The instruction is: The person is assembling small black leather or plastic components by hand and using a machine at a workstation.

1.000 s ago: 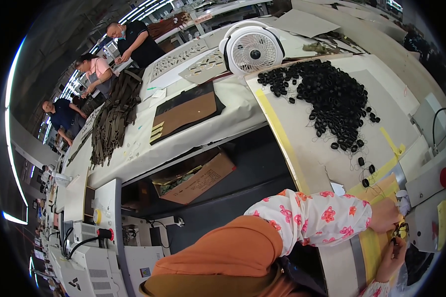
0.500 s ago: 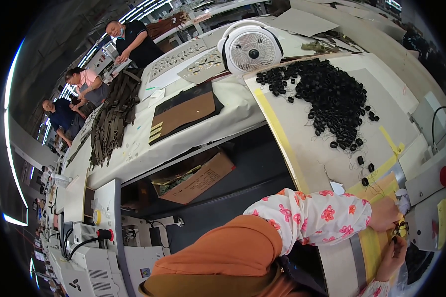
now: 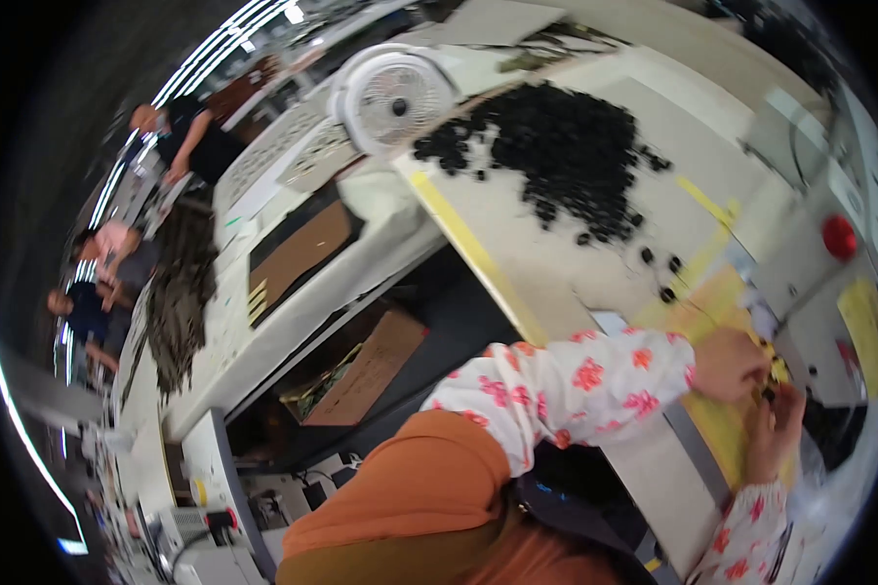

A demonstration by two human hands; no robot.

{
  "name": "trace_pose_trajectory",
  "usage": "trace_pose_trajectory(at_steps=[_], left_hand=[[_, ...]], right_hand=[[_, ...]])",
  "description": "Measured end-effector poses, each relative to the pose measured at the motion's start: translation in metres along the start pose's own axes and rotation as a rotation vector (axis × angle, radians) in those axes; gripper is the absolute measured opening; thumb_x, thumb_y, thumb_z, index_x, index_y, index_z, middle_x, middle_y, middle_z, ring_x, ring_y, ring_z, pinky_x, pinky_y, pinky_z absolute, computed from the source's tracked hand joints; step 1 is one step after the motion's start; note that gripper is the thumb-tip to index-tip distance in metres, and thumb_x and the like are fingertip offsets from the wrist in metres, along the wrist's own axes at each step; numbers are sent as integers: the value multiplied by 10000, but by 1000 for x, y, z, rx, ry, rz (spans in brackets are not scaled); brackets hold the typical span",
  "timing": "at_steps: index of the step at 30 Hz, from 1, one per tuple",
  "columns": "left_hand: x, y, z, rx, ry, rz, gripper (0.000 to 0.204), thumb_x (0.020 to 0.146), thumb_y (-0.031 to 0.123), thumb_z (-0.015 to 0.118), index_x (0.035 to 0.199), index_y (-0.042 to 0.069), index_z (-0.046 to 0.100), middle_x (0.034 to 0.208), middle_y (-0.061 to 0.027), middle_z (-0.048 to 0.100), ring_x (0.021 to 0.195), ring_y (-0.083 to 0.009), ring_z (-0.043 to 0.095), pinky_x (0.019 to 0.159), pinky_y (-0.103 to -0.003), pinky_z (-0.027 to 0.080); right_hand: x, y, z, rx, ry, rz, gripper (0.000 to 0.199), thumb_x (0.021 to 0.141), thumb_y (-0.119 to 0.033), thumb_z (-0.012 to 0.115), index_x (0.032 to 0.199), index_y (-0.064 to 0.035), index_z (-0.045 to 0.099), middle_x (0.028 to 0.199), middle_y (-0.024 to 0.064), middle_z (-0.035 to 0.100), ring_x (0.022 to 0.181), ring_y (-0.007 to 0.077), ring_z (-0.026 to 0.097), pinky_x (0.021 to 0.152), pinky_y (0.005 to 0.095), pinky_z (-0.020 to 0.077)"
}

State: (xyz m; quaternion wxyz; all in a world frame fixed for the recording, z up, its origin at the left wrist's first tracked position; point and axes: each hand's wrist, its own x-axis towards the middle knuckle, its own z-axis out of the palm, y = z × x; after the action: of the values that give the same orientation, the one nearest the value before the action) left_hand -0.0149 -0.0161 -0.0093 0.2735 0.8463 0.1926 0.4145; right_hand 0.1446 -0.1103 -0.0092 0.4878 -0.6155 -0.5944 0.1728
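At the right, my left hand (image 3: 730, 364) reaches out in a white floral sleeve, its fingers closed by the machine's small yellow-and-dark working part (image 3: 778, 369). What its fingertips hold, if anything, is hidden. Just below it, my right hand (image 3: 775, 434) is raised with thumb and fingers pinched on a small black piece (image 3: 769, 394); blur hides its exact shape. Both hands are over the yellow-taped table surface (image 3: 717, 444), close together. A large heap of small black rings (image 3: 566, 146) with loose threads lies farther back, and a few stray rings (image 3: 666, 293) sit nearer my hands.
The pale machine housing (image 3: 800, 322) with a red knob (image 3: 838, 237) stands at the right. A white fan (image 3: 397, 102) is behind the heap. Left are a brown board (image 3: 302, 253), dark straps (image 3: 178, 292) and a cardboard box (image 3: 366, 370) below. Several people (image 3: 190, 141) work farther off.
The whole view has swung and tilted, so the scene sits farther left and is blurred. My hands stay together at the machine, the right hand's fingertips closer to the left hand.
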Motion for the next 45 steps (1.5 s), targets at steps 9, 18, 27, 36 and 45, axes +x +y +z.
trace_pose_trajectory(at_steps=[9,18,27,36,45], left_hand=[[19,-2,-21,-235,-348,-309,186,701,84,457,780,3,604,613,-63,559,529,-106,492,507,-235,396],[16,14,-14,-122,-410,-356,202,756,217,577,757,16,601,561,-38,523,492,-111,464,476,-241,365],[15,10,-12,-98,-445,-243,159,765,202,563,763,43,565,622,-123,560,556,-283,538,513,-342,399],[16,6,-7,61,-391,-301,149,766,207,576,769,60,600,603,-113,561,547,-254,544,513,-326,408],[12,1,-4,109,-235,-321,184,740,238,605,812,68,607,671,-52,618,597,-191,581,530,-298,433]], right_hand=[[12,-13,11,271,59,-6,271,704,26,620,941,7,490,817,63,569,686,111,550,626,226,469],[1,-22,13,-102,26,-253,297,655,41,610,923,-11,495,823,93,567,696,204,578,598,278,473],[4,-23,17,-349,-4,-497,291,641,53,578,911,-13,492,802,103,531,659,264,558,560,319,461],[9,-10,16,-138,-53,-291,252,683,3,570,914,-10,471,736,111,531,657,265,553,554,319,453],[20,-8,11,-17,14,-15,151,676,-19,655,790,25,565,669,68,582,571,110,537,539,229,450]])
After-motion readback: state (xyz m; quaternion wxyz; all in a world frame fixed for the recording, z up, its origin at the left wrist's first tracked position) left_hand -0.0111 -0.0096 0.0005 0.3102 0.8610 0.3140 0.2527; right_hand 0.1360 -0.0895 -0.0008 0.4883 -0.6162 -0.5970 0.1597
